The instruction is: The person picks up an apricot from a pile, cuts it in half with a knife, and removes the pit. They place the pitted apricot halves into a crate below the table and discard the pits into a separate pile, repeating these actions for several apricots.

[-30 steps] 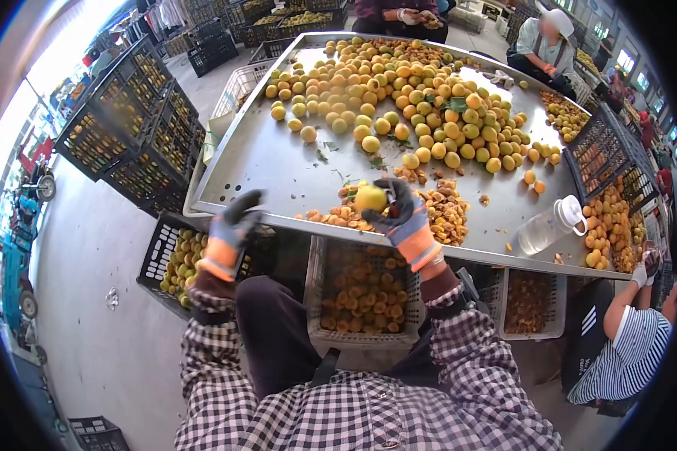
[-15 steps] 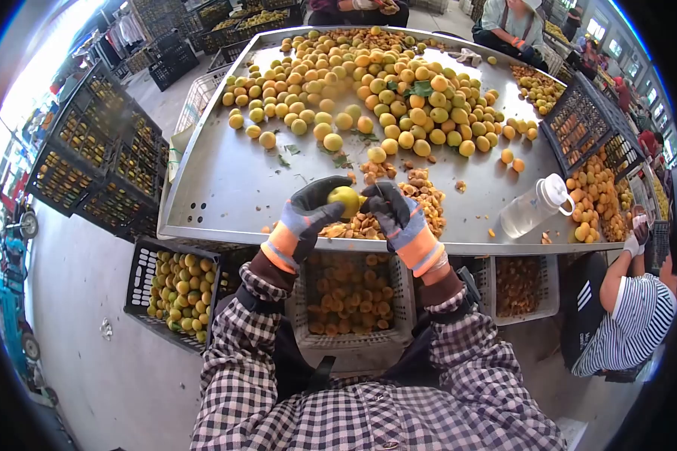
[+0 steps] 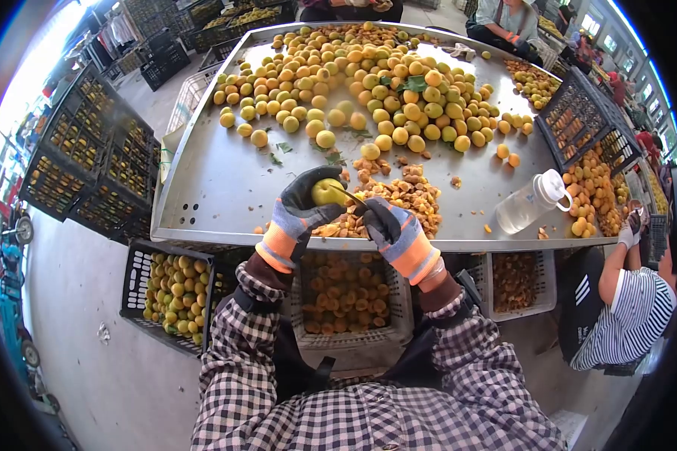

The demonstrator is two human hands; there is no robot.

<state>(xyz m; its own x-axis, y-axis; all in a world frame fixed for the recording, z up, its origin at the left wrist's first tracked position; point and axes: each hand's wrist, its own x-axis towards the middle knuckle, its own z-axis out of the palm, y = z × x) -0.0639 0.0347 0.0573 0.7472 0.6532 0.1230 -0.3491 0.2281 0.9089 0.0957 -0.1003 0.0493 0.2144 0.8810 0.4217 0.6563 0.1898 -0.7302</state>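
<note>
My left hand [image 3: 299,212], in a dark glove with an orange cuff, is closed round a yellow-green apricot [image 3: 326,192]. In my gloved right hand [image 3: 393,229] a small knife [image 3: 356,201] is gripped, its thin blade reaching to the apricot's right side. The fingers partly hide the knife's handle. Both hands are above the near edge of the metal table [image 3: 226,188]. Just beyond and beneath them lies a heap of split apricot pieces [image 3: 410,197]. Whole apricots [image 3: 399,98] are piled farther back, with a few green leaves among them.
A clear bottle [image 3: 520,210] stands at the right, near a tipped black crate [image 3: 579,113]. Below the table edge are a crate of apricot halves [image 3: 346,301], a crate of whole fruit [image 3: 177,293] and another crate [image 3: 515,282]. A person in stripes [image 3: 632,323] sits at right.
The knife blade now shows against the apricot, where the right fingers were before. My right hand has turned and lowered slightly; the left hand and apricot have shifted a little left.
</note>
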